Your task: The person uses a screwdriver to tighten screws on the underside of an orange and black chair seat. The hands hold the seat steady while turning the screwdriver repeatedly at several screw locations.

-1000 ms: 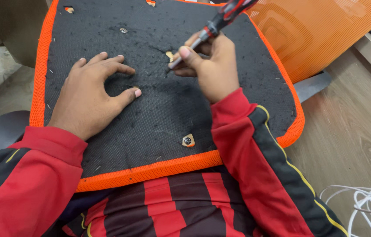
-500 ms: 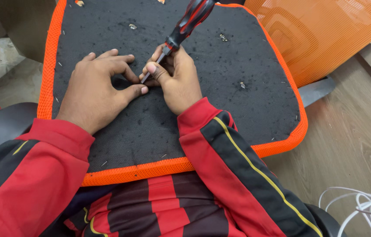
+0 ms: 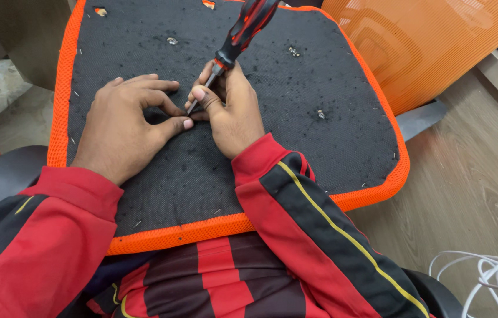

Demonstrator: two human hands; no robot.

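The right hand (image 3: pixel 234 109) is clamping a red-and-black screwdriver (image 3: pixel 243 32) near its tip; the left hand (image 3: pixel 122 126) is lying flat, fingers spread, on the black seat underside (image 3: pixel 319 70); other screws are already sitting seated.

Orange mesh panel (image 3: pixel 437 53), white cables (image 3: pixel 484 277), wooden floor (image 3: pixel 472 194).

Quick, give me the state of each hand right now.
Left hand: open, flat on the black seat panel, holding nothing.
Right hand: closed around the screwdriver.
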